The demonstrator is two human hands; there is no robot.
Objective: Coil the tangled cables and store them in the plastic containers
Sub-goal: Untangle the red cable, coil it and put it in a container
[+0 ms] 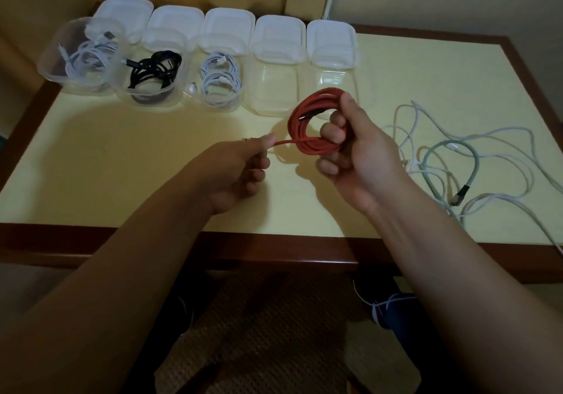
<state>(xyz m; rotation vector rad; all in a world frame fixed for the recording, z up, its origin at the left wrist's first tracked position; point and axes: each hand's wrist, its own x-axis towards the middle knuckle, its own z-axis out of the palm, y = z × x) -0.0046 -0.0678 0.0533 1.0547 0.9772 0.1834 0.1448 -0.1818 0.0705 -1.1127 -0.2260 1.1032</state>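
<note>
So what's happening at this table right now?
A person is coiling a red cable: the right hand holds the coil, the left hand pinches its loose end. Three containers already hold coiled cables; the fourth container and fifth container look empty. A tangle of pale cables lies at the right.

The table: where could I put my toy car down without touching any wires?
The table is bare in front of the containers, left of the left hand. It is also bare at the far right corner, behind the loose cables. The near right side is crowded with those cables, and the back left with containers and lids.
</note>
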